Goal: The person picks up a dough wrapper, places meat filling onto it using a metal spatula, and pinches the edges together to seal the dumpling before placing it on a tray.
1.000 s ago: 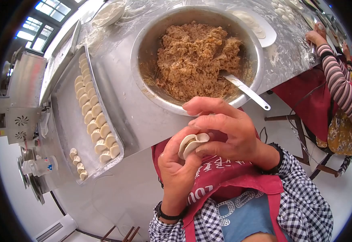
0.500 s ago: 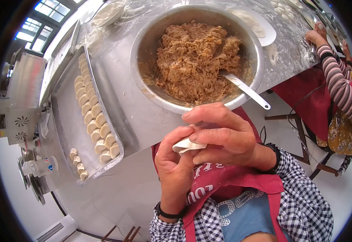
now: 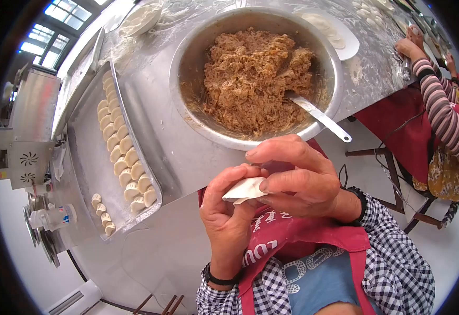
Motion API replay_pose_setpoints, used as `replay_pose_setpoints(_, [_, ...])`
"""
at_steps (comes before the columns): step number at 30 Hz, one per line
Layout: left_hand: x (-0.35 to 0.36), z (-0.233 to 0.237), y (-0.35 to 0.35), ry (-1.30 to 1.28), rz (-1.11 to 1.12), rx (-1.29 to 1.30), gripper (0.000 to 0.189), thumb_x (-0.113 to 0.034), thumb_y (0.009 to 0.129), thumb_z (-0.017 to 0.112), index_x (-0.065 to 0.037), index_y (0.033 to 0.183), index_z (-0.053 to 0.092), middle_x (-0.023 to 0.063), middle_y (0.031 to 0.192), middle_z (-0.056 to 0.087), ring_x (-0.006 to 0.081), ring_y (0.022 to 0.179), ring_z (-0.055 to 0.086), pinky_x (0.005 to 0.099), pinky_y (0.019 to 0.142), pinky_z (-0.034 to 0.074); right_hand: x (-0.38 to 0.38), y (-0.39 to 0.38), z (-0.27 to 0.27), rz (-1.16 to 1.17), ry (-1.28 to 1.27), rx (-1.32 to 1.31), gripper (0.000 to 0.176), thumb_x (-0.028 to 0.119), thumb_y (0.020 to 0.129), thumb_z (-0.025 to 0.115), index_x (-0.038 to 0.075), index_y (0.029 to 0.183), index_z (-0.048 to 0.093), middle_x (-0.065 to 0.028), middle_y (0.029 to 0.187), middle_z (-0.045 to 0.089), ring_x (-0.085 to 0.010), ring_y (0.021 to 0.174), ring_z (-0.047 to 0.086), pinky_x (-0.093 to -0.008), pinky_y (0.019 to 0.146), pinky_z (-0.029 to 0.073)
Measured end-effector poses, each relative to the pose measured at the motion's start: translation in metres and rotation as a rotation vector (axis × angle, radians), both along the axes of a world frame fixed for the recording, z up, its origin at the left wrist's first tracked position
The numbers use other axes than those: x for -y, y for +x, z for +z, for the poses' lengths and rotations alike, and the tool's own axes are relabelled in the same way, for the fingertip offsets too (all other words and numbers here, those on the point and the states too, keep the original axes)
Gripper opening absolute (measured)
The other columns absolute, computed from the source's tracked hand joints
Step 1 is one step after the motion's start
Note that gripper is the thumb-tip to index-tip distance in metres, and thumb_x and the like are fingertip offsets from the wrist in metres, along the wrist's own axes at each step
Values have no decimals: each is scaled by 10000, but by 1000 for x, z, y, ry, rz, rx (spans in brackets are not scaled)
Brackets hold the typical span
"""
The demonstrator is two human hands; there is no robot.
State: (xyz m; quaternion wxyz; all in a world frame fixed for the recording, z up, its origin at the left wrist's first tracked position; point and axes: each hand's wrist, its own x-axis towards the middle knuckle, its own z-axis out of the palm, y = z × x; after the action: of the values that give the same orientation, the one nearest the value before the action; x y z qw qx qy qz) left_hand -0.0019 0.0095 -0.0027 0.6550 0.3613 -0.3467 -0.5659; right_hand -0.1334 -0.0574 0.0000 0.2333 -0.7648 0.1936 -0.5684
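Observation:
A folded white dumpling is held between both my hands, in front of the bowl's near rim. My left hand is closed around its left side, thumb below and fingers behind. With thumb and fingers, my right hand pinches the dumpling's right end. Whether any filling is inside it cannot be seen. Beyond my hands stands a big metal bowl of brown minced filling. A white-handled utensil is stuck in the filling, its handle over the rim.
At left, a metal tray holds rows of finished dumplings and a few small ones. A white plate with dough wrappers lies behind the bowl. Another person's hands work at the floury table's right side.
My hands have shifted slightly on the dumpling, and more of its pale side now shows. The other person's hands have moved a little.

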Motion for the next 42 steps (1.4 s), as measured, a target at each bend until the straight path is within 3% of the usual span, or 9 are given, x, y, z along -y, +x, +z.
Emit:
replay_pose_setpoints(4, [-1, 0, 1, 3, -3, 3, 334, 30, 810, 589, 13, 1131, 499, 132, 1078, 580, 202, 1015, 562, 301, 885, 459, 2, -5, 2, 46, 17, -30, 241, 27, 643, 745, 33, 803, 565, -205, 1052, 568, -278, 880, 593, -342, 722, 498])
replay_pose_setpoints(9, [-3, -5, 2, 42, 28, 121, 379, -73, 832, 617, 17, 1168, 466, 133, 1108, 549, 192, 1010, 547, 280, 856, 472, 3, -5, 1, 98, 10, -39, 216, 45, 662, 729, 19, 803, 568, -214, 1068, 562, -277, 892, 588, -342, 720, 495])
replay_pose_setpoints(12, [-1, -2, 2, -25, -2, 65, 351, 6, 816, 603, 24, 1150, 495, 127, 1115, 564, 188, 1015, 558, 295, 885, 451, 0, -2, 3, 80, 43, -37, 235, 58, 655, 739, 17, 814, 572, -218, 1078, 560, -274, 890, 588, -339, 721, 497])
replay_pose_setpoints(16, [-4, -2, 1, 16, 5, 104, 369, -7, 822, 605, 28, 1169, 482, 130, 1120, 563, 182, 1016, 554, 296, 884, 449, 0, 3, 2, 12, 86, 13, 171, 49, 634, 714, 24, 762, 602, -174, 1057, 585, -263, 896, 600, -321, 715, 480])
replay_pose_setpoints(25, [-7, 8, -5, 19, 75, 329, 413, -7, 836, 586, 34, 1221, 445, 145, 1131, 565, 180, 1036, 549, 286, 869, 455, 4, 1, 2, 72, 68, -30, 157, 42, 617, 694, 8, 732, 594, -160, 1027, 599, -262, 894, 596, -332, 717, 486])
replay_pose_setpoints(30, [-6, 5, -1, -90, 52, 590, 367, 18, 833, 568, 41, 1190, 486, 157, 1124, 578, 186, 1024, 565, 278, 854, 461, 6, -2, 2, 77, 28, -55, 152, 27, 616, 686, 3, 733, 593, -154, 1020, 602, -256, 893, 596, -333, 714, 488])
replay_pose_setpoints(36, [-8, 4, 2, 61, -63, 249, 378, 47, 823, 553, 38, 1194, 486, 120, 1129, 571, 162, 1014, 556, 262, 846, 457, 1, 1, 5, 109, 220, 29, 192, 38, 608, 716, 13, 766, 609, -156, 1086, 576, -256, 909, 592, -336, 751, 493])
replay_pose_setpoints(42, [-5, 11, -1, 101, -66, 246, 424, 47, 822, 541, 41, 1235, 444, 128, 1156, 542, 152, 1020, 542, 258, 838, 459, 5, -1, -3, 228, 252, 59, 172, 46, 638, 731, 30, 765, 616, -139, 1056, 578, -243, 903, 591, -319, 743, 495])
